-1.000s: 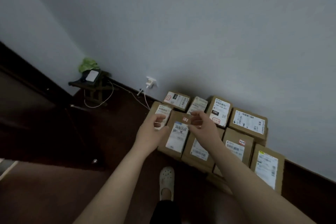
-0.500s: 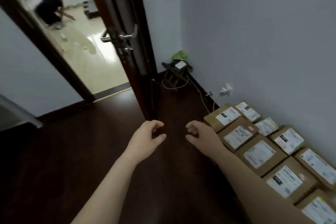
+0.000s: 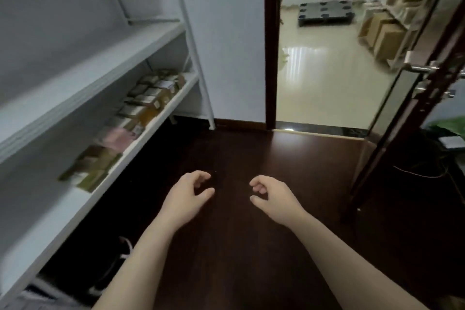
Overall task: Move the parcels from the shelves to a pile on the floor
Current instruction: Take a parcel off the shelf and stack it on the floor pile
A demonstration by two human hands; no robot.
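A white shelving unit (image 3: 105,63) runs along the left wall. On its lower shelf lies a blurred row of brown cardboard parcels (image 3: 141,108), with a pinkish one (image 3: 115,134) among them and more brown ones (image 3: 88,171) nearer me. My left hand (image 3: 187,195) and my right hand (image 3: 271,196) hang side by side over the dark wooden floor, fingers loosely curled, holding nothing. Both hands are to the right of the shelf and apart from the parcels. The floor pile is out of view.
An open doorway (image 3: 322,58) ahead leads to a bright tiled room with a black pallet (image 3: 325,12) and stacked cartons (image 3: 387,33). The dark door (image 3: 412,98) with a metal handle stands open at the right. A cable (image 3: 417,173) trails on the floor by it.
The view has swung left, from the parcel pile by the wall, past the door, to the shelves. Both hands left the pile and stay empty in front of me.
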